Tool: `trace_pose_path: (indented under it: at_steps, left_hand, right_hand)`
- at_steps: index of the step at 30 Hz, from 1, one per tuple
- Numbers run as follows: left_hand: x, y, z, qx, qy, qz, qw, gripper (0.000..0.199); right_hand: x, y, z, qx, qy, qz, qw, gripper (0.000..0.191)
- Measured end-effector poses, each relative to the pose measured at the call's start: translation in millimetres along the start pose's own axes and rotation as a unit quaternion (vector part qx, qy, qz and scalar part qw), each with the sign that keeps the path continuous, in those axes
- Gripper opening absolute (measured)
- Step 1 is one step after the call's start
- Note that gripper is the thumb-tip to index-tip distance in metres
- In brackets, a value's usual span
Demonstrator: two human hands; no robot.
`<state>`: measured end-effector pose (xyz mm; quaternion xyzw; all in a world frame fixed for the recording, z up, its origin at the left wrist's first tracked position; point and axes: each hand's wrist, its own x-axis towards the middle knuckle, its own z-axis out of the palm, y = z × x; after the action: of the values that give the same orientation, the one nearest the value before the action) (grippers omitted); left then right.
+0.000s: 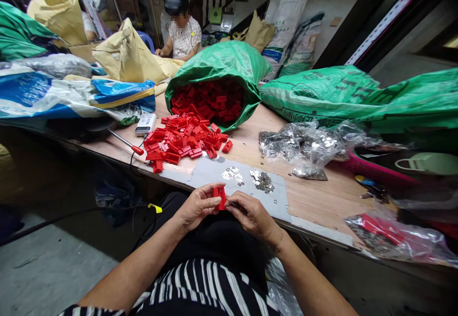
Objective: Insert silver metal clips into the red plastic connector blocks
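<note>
My left hand (200, 204) grips a small red plastic housing (219, 197) between thumb and fingers, just in front of the table edge. Close beside it, my right hand (254, 215) is closed on a thin dark metal tool (236, 205), whose tip meets the red housing; its exact kind is partly hidden by the fingers. Beyond my hands lies a grey mat (211, 169) bearing a pile of shiny flat metal pieces (232, 175) and a darker pile of small metal pieces (262, 181). More red housings (186, 137) spill from a green woven sack (218, 63).
Clear plastic bags of metal parts (304, 144) lie to the right, near a pink basket (379, 168). A red-tipped rod (125, 142) and a white device (145, 124) are at left. Another person (184, 32) sits across the table. A cable (89, 211) hangs at left.
</note>
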<state>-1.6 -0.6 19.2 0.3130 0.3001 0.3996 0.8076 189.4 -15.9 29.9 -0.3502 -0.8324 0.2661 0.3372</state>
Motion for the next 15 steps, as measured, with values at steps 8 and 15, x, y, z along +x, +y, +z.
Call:
trace_pose_path:
  at_steps: [8, 15]
  left_hand:
    - [-0.4, 1.8, 0.9, -0.007, -0.005, 0.006, 1.0, 0.046]
    - [-3.3, 2.4, 2.5, 0.011, 0.002, 0.008, 1.0, 0.048]
  right_hand:
    - [-2.3, -0.2, 0.8, -0.017, 0.027, -0.007, 0.999, 0.009]
    - [-4.3, -3.4, -0.6, -0.036, 0.018, -0.045, 0.998, 0.016]
